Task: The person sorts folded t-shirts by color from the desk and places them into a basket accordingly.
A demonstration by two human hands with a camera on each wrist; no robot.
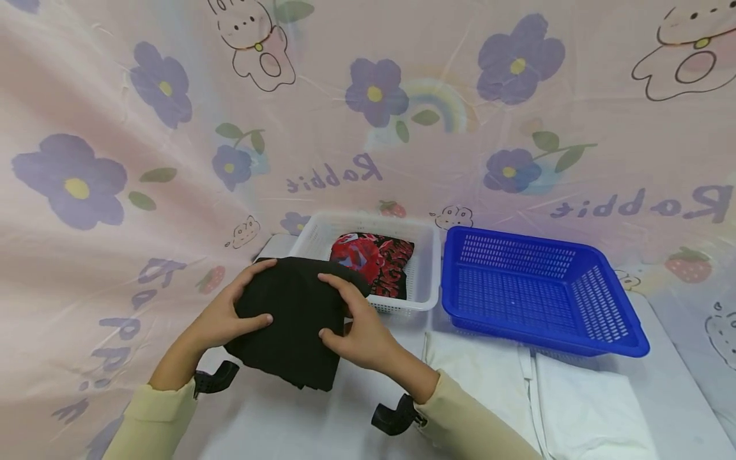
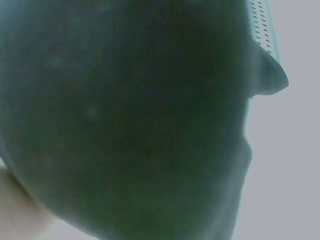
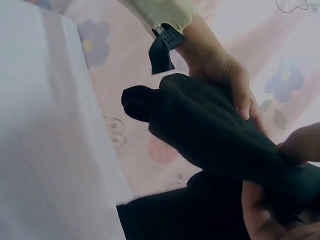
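Observation:
A folded black garment (image 1: 290, 319) is held up above the white tabletop by both hands. My left hand (image 1: 227, 316) grips its left side, the thumb lying on the near face and the fingers reaching to the far edge. At the right side, my right hand (image 1: 365, 332) pinches the cloth between thumb and fingers. Dark fabric (image 2: 135, 120) fills most of the left wrist view. In the right wrist view the garment (image 3: 210, 130) looks thick and layered, with a rolled fold at one end; more black cloth lies below it.
Behind the hands stands a white basket (image 1: 431, 268) holding a black garment with red print (image 1: 382, 262). To its right is a blue basket (image 1: 512, 300). White folded cloths (image 1: 592, 409) lie at the front right. A patterned curtain (image 1: 425, 172) backs the table.

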